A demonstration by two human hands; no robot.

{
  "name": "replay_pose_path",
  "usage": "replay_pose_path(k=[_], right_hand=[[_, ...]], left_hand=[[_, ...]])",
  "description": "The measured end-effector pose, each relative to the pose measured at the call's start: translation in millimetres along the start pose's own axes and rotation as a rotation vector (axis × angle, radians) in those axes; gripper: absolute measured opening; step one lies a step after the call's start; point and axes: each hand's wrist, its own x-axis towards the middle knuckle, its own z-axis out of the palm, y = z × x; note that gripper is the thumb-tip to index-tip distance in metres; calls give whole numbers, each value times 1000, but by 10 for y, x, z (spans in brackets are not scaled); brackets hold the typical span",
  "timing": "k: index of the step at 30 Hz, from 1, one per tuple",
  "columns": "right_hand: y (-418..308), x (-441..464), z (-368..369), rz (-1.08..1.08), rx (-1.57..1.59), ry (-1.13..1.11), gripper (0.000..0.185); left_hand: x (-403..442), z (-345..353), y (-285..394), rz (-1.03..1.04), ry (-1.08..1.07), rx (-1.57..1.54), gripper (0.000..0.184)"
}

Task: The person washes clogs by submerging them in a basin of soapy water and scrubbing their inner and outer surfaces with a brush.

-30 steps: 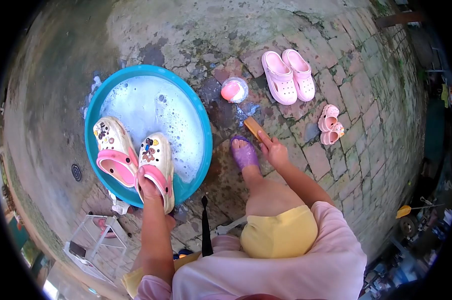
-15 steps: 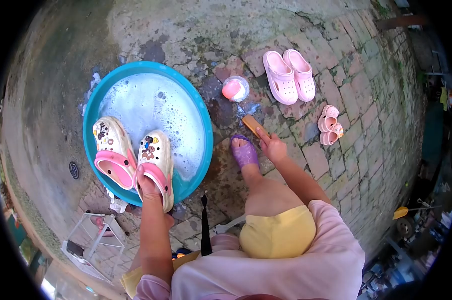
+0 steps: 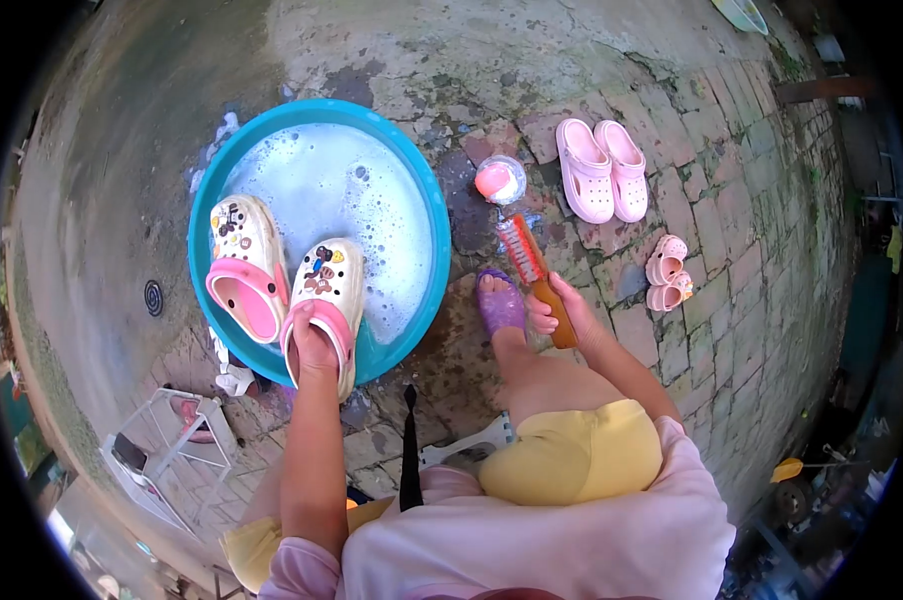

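My left hand [image 3: 313,345] grips a white clog [image 3: 334,276] with a pink strap by its heel opening, at the near rim of a teal basin [image 3: 434,300]. Charms dot the clog's top. The matching clog [image 3: 242,231] leans inside the basin to the left, above foamy water [image 3: 372,200]. In my right hand [image 3: 564,310] is a wooden scrubbing brush [image 3: 533,265], its reddish bristles turned to the left. It is held above the paving, near my foot in a purple shoe [image 3: 500,304].
A small clear tub [image 3: 501,180] with something pink and white stands right of the basin. Farther right are pink clogs [image 3: 604,172] and tiny pink clogs [image 3: 668,274]. A white metal frame [image 3: 172,452] stands at lower left, a drain cover [image 3: 153,297] above it.
The brush has turned in my right hand, so its bristles now show and its handle points down toward me. My left hand stays on the clog. The whole view has shifted slightly.
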Motion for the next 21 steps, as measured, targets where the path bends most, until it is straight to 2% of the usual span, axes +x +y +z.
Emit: replay_pose_path(k=[1,2,4,5,8,9,11,12,14,16,18,19,21], right_hand=[[-59,17,82,103,10,-259,32],[-113,18,178,131,-11,-278,32],[-224,-49,628,134,-230,-42,30],[-316,-61,836,140,-391,-70,31],[-571,-62,1409,290,-929,-70,51],[-597,-36,1646,315,-950,-93,51],[-604,-23,2019,394,-1449,-182,51],[-525,-1,2068,399,-1467,-191,51],[-290,65,2158,81,-1972,-502,50],[134,-12,2410,-1,-2124,-472,49],[586,-65,2500,-123,-2194,-130,45],[782,-98,2450,-123,-2214,-129,45],[1127,-62,2229,-182,-2158,87,43]], left_hand=[[-107,65,-11,-1,41,-14,63],[-229,99,-29,36,0,6,61],[-443,27,-77,22,8,-54,59],[-556,-16,-83,5,-6,-102,58],[-815,-196,-79,-2,-40,-251,57],[-851,-248,-94,-12,-16,-267,57],[-891,-320,-154,-5,-52,-299,57],[-926,-310,-160,18,-108,-312,57],[-990,-297,-158,46,-131,-355,57],[-968,-333,-189,53,-160,-356,54],[-857,-425,-253,15,-178,-336,56],[-783,-465,-291,-27,-188,-301,59],[-645,-543,-358,-58,-223,-307,58]])
